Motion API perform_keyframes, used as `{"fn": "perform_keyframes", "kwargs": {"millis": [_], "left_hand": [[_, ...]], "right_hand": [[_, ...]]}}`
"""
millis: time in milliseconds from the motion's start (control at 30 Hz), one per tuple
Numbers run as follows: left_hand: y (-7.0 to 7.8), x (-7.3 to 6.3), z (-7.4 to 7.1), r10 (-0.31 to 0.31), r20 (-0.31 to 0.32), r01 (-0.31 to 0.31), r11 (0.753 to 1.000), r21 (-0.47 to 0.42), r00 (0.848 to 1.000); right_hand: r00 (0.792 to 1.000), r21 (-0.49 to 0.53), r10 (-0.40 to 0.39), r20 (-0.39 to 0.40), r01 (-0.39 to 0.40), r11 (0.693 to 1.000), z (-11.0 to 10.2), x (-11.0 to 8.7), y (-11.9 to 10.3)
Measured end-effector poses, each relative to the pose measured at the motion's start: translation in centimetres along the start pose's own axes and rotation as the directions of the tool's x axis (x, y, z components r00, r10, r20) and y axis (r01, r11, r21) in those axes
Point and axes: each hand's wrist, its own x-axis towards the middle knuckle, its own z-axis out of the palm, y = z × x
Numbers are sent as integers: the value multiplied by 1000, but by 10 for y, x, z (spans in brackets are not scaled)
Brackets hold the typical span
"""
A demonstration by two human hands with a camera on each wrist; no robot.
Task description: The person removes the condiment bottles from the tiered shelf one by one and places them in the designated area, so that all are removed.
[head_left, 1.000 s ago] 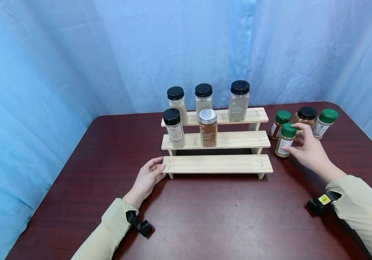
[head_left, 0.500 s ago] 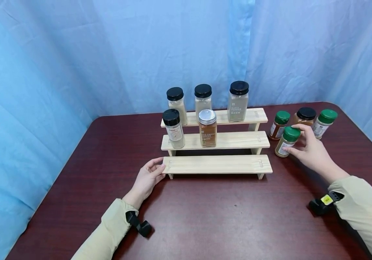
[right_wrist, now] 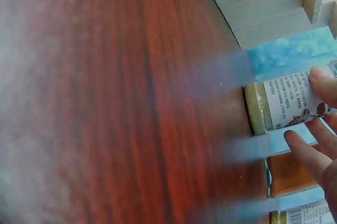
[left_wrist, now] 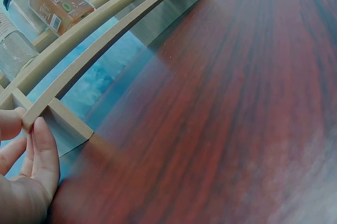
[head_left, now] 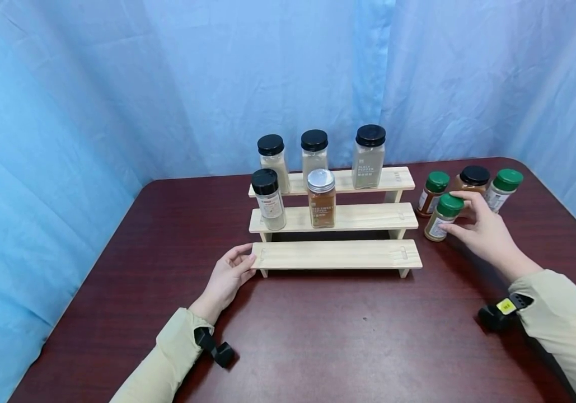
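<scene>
In the head view my left hand pinches the left end of the lowest tier of a three-step wooden spice rack. The left wrist view shows thumb and fingers on that shelf end. My right hand holds a green-lidded spice jar between thumb and fingers, right of the rack. This jar leans slightly, lid to the right. Its pale label and tan powder show in the right wrist view. Whether its base touches the table cannot be told.
Behind the held jar stand a green-lidded red spice jar, a black-lidded jar and another green-lidded jar. Three black-lidded jars are on the top tier; a black-capped shaker and a silver-lidded jar occupy the middle one.
The green-lidded jar in my right hand has tipped slightly, its lid shifting right, and its base has risen a little in the picture. My left hand stays on the rack.
</scene>
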Motion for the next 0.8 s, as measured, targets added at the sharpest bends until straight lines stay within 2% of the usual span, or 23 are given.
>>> {"fn": "perform_keyframes", "kwargs": {"millis": [300, 633, 800], "left_hand": [[0, -1, -1, 0, 0, 0, 1000, -2, 1000], [-1, -1, -1, 2, 6, -2, 1000, -1, 1000], [0, 0, -1, 2, 14, -2, 1000, 5, 1000]], "right_hand": [[1000, -36, 4, -5, -5, 999, 3, 2, -2], [1000, 24, 5, 21, -6, 1000, 2, 3, 2], [999, 31, 7, 34, -8, 999, -7, 5, -2]]}}
